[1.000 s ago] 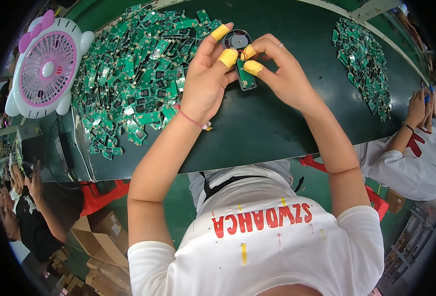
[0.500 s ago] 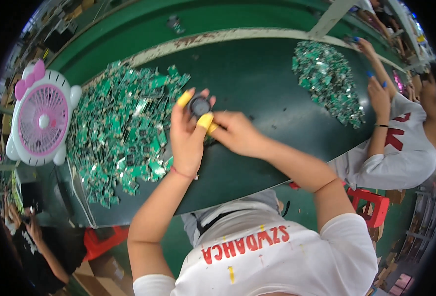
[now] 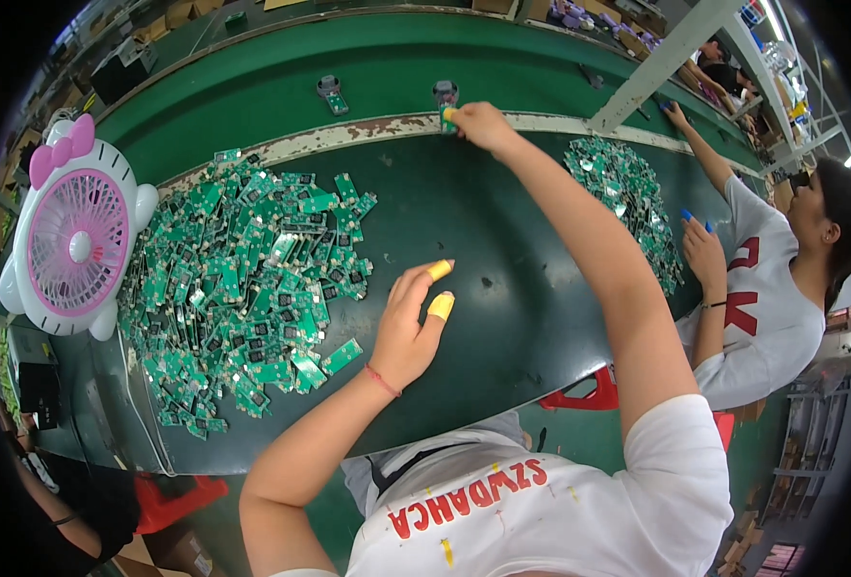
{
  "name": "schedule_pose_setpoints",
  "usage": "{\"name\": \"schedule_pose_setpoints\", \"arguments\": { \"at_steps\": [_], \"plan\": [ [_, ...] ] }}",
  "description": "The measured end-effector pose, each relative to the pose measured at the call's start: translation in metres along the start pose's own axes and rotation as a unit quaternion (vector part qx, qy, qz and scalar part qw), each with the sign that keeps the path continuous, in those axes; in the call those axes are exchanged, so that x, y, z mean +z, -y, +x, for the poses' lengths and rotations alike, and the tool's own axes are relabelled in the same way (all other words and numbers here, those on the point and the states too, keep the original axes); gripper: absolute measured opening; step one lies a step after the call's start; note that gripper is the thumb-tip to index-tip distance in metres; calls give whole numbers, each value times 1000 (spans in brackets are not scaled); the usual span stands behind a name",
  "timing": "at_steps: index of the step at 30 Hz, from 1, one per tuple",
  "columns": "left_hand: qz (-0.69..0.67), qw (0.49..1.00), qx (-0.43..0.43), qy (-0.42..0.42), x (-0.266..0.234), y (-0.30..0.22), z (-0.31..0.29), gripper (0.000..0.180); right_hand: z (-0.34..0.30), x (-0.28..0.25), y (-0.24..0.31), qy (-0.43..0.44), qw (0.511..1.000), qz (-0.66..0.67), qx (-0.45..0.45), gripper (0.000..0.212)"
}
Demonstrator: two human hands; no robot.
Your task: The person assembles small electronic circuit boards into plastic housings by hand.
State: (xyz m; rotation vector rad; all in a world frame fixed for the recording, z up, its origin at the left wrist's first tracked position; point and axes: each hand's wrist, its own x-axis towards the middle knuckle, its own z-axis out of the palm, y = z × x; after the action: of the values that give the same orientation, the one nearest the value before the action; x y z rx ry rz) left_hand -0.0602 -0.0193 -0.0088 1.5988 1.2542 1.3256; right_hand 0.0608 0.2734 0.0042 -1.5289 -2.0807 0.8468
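My right hand (image 3: 480,126) reaches out over the far pale ledge. Its fingers, with a yellow finger cot showing, are closed on a small green circuit board (image 3: 445,119). A dark round part (image 3: 445,92) adjoins the far end of that board. My left hand (image 3: 409,330) is over the near part of the dark table, thumb and fingers apart, holding nothing; yellow cots cover two of its digits. Beside it on the left lies a large heap of green circuit boards (image 3: 242,279), with one loose board (image 3: 342,356) at the heap's near right edge.
Beyond the chipped pale ledge (image 3: 368,137) runs a green belt (image 3: 252,77). On it rests another dark round part with a board (image 3: 331,94). A pink and white fan (image 3: 79,247) stands left. A co-worker (image 3: 767,279) sits right, near a second board heap (image 3: 627,197) and a white post (image 3: 661,67).
My hands, together around a dark round part before, have separated. The right has gone far forward to the ledge; the left has lowered and opened. The view has shifted slightly.
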Motion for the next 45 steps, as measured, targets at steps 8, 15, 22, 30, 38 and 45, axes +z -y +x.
{"name": "schedule_pose_setpoints", "arguments": {
  "at_steps": [8,15,22,30,38,45],
  "plan": [
    [59,995,-1,76,0,-7,6,29,102,-1,-47,-69,974,-210,44,32],
    [51,991,-32,116,-11,-6,15,28,136,-69,-133,-209,925,-311,57,44],
    [46,985,-68,154,-10,-4,23,26,189,-132,-221,-314,808,-394,305,68],
    [27,980,-60,186,-13,-4,13,27,196,-154,-232,-240,848,-427,204,48],
    [33,991,12,128,-7,-2,11,18,94,-99,-115,-119,936,-278,-180,34],
    [93,991,82,-50,-15,-12,7,20,-115,3,-3,32,916,-132,-377,20]
  ]
}}
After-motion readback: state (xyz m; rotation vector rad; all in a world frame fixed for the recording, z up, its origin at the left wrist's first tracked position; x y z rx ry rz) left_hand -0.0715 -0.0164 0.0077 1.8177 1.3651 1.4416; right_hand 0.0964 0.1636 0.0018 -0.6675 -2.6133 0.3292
